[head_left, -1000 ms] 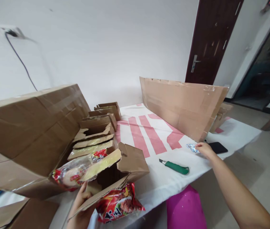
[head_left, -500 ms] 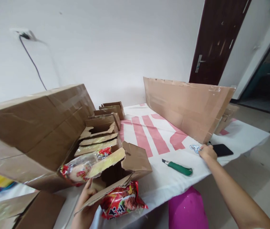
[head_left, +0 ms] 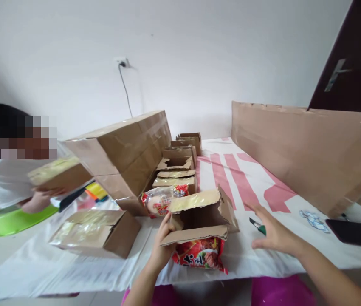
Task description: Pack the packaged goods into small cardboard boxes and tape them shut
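Note:
My left hand (head_left: 163,244) is closed on the left side of an open cardboard box (head_left: 231,216), its flaps torn and its mouth facing me. A red food packet (head_left: 199,255) lies in front of the box and another clear-and-red packet (head_left: 161,200) sits behind it. My right hand (head_left: 272,233) hovers over the table with fingers spread and nothing in it. Partly hidden behind that hand is a green utility knife (head_left: 261,228), its blade out to the left. Further right lies a small blue-and-white cutout (head_left: 314,221) beside a black phone (head_left: 355,233).
Several small boxes (head_left: 176,180) line up along a big carton wall (head_left: 142,157). A tall cardboard panel (head_left: 295,148) stands at right. A taped box (head_left: 97,231) sits at left. A person (head_left: 5,182) there holds another box (head_left: 62,174). Purple stools (head_left: 282,291) stand below the table edge.
My right hand has left the blue-and-white cutout and come left to the knife, fingers now spread. The view has turned left, bringing the other person in. My left hand still grips the box.

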A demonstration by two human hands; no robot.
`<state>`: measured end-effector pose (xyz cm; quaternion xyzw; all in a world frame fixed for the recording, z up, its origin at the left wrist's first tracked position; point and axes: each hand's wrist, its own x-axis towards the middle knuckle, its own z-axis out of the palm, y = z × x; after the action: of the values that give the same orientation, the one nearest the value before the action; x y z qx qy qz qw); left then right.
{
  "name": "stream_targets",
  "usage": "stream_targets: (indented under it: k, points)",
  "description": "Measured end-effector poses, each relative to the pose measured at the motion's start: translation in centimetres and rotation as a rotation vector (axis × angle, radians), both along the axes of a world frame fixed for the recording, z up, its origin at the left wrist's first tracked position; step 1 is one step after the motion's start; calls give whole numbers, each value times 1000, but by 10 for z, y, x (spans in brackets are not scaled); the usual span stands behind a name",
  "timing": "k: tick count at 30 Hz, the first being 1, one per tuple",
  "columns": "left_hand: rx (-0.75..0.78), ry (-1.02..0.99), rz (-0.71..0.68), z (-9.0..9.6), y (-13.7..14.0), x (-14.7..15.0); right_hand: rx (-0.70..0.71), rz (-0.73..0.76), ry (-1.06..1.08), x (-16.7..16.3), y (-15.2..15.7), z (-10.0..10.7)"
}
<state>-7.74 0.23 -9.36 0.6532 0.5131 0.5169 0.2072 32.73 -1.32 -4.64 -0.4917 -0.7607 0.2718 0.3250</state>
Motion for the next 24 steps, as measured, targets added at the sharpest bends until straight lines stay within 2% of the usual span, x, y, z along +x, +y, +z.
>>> stream_targets:
  k: [2, 5, 7, 11, 13, 15, 19, 22, 24]
  points:
    - [-8, 43, -50, 0, -1, 0, -52, 97, 7, -25, 4, -4]
    - [4, 32, -87, -3, -3, 0, -108, 78, 121, -49, 20, -16]
    - [-7, -54, -97, -7, -4, 2, -134, 93, 224, -60, 29, -25]
    - [-225, -318, -66, -19, -3, 6, -109, 107, 309, -70, 37, -45]
    - [-341, -363, -92, -24, -3, 7, -98, 94, 313, -69, 39, -55]
    - [-382, -366, -106, -27, -4, 7, -125, 90, 305, -67, 41, -63]
    - [-286, -392, -47, -29, -14, 9, -191, 116, 306, -73, 42, -71]
    - [-72, -342, 53, -30, -30, 11, -262, 196, 393, -92, 41, -71]
    - [61, -270, 168, -30, -40, 11, -265, 215, 436, -109, 40, -70]
